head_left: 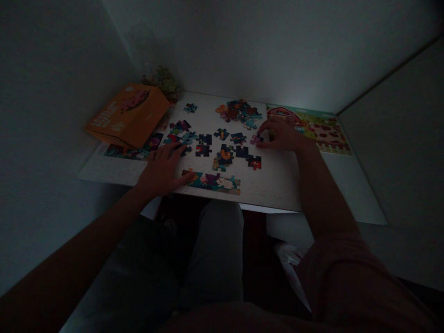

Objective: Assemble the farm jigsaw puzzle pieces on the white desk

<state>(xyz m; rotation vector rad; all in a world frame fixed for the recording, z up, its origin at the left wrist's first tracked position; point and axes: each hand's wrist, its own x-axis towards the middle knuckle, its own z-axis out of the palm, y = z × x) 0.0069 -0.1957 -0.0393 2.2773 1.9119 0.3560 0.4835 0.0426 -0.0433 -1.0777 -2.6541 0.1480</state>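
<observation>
Grey-trousered knees (215, 249) occupy the foreground beneath the counter (274, 185). I record the left hand (161, 169) lying flat, its fingers (176, 150) spread and released, beside a joined strip of jigsaw pieces (213, 182) near the front edge. The right hand (280, 134) reaches a small pink piece (255, 139); whether its fingers grip it, I cannot tell. Only that strip appears assembled; loose pieces (203, 150) lie scattered mid-counter, with a heap (239, 111) behind. A farm picture sheet (308, 129) and an orange box (128, 115) flank them.
</observation>
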